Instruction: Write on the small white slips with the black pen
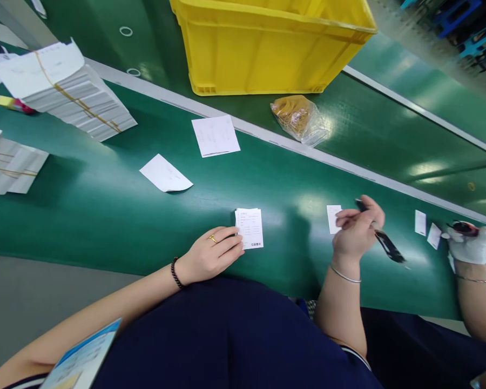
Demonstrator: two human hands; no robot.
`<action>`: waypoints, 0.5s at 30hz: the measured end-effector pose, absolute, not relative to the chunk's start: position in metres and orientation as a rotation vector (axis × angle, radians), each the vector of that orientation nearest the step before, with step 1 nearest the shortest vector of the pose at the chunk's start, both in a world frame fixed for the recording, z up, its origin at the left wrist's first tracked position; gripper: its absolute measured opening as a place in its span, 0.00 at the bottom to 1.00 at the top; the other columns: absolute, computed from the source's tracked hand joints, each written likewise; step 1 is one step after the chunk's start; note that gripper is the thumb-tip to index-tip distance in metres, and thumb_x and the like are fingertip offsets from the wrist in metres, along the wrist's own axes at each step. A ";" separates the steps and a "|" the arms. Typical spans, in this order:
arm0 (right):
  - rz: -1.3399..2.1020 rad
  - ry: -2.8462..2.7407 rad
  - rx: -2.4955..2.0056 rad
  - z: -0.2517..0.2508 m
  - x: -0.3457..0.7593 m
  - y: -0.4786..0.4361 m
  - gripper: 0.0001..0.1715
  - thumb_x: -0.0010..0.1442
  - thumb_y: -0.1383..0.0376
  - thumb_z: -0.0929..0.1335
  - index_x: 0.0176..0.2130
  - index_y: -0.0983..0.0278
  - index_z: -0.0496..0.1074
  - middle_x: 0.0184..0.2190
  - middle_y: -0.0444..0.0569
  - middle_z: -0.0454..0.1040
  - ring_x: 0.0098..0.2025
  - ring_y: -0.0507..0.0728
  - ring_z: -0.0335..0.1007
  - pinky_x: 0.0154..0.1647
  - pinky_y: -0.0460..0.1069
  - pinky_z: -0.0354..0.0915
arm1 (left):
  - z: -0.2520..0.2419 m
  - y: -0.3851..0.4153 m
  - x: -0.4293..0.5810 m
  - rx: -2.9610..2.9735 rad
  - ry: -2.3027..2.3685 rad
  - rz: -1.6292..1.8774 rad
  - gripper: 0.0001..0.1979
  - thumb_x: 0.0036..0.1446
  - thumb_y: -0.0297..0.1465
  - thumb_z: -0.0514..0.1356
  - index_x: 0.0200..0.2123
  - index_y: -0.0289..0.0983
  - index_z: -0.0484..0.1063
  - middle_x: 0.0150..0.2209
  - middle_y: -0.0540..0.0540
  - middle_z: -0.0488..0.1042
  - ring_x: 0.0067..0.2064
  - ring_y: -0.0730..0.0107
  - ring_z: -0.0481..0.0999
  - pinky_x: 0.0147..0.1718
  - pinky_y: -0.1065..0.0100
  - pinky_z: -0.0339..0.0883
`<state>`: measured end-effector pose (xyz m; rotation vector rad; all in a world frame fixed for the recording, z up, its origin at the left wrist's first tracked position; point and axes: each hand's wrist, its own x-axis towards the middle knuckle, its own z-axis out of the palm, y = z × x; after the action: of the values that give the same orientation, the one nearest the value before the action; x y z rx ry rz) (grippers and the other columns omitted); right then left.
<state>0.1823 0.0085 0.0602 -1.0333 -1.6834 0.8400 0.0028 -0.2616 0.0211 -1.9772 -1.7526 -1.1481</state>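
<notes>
A small stack of white printed cards (251, 228) lies on the green table in front of me. My left hand (213, 253) is at its left edge, fingers close together and their tips gripping the cards; the thumb is hidden. Further right, my right hand (357, 231) is raised over the table with curled fingers around a slim black tool (390, 247), blurred, its exact kind unclear. A single white card (333, 219) lies just left of that hand, partly covered by the fingers.
Banded paper stacks (85, 100) stand at the left. Two loose sheets (216, 136) lie ahead. Beyond the rail are a yellow crate (263, 51) and a bag of rubber bands (297, 118). At far right, a co-worker's gloved hand (468, 246) is beside two cards (420, 222).
</notes>
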 end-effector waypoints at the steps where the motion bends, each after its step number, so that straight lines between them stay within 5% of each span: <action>1: 0.967 -1.739 -0.977 0.064 0.172 -0.011 0.26 0.67 0.46 0.56 0.40 0.62 0.68 0.19 0.39 0.67 0.14 0.47 0.56 0.16 0.44 0.56 | 0.022 -0.261 0.003 -1.972 -1.745 -1.144 0.08 0.56 0.23 0.66 0.39 0.30 0.71 0.38 0.42 0.78 0.47 0.58 0.78 0.43 0.59 0.78; 4: 1.410 -1.907 -0.754 0.068 0.148 -0.062 0.26 0.66 0.45 0.59 0.38 0.62 0.71 0.22 0.44 0.72 0.17 0.49 0.64 0.15 0.44 0.58 | 0.023 -0.261 0.003 -1.978 -1.739 -1.121 0.08 0.56 0.23 0.66 0.39 0.29 0.72 0.37 0.41 0.78 0.47 0.58 0.78 0.42 0.59 0.79; 7: 1.612 -2.112 -0.613 0.065 0.135 -0.092 0.16 0.65 0.53 0.65 0.42 0.61 0.72 0.28 0.46 0.77 0.23 0.51 0.71 0.20 0.46 0.66 | 0.024 -0.262 0.002 -1.993 -1.739 -1.105 0.07 0.57 0.23 0.65 0.38 0.30 0.72 0.37 0.42 0.78 0.46 0.57 0.78 0.42 0.59 0.79; 11: 1.328 -2.360 -0.535 0.061 0.128 -0.101 0.07 0.61 0.63 0.68 0.41 0.61 0.72 0.31 0.46 0.78 0.28 0.52 0.74 0.29 0.48 0.71 | 0.024 -0.261 0.002 -1.984 -1.728 -1.111 0.05 0.58 0.24 0.64 0.38 0.30 0.72 0.37 0.42 0.78 0.46 0.59 0.78 0.43 0.60 0.79; 15: 1.082 -2.437 -0.395 0.060 0.123 -0.101 0.03 0.60 0.66 0.67 0.36 0.61 0.72 0.26 0.44 0.76 0.26 0.52 0.72 0.27 0.47 0.69 | 0.024 -0.261 0.002 -1.971 -1.750 -1.079 0.03 0.60 0.25 0.63 0.38 0.32 0.72 0.37 0.44 0.78 0.46 0.61 0.78 0.43 0.61 0.79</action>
<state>0.1229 -0.1012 0.0600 -0.3947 -2.4373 1.0815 0.0016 -0.2614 0.0243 -1.9713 -1.7498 -1.0787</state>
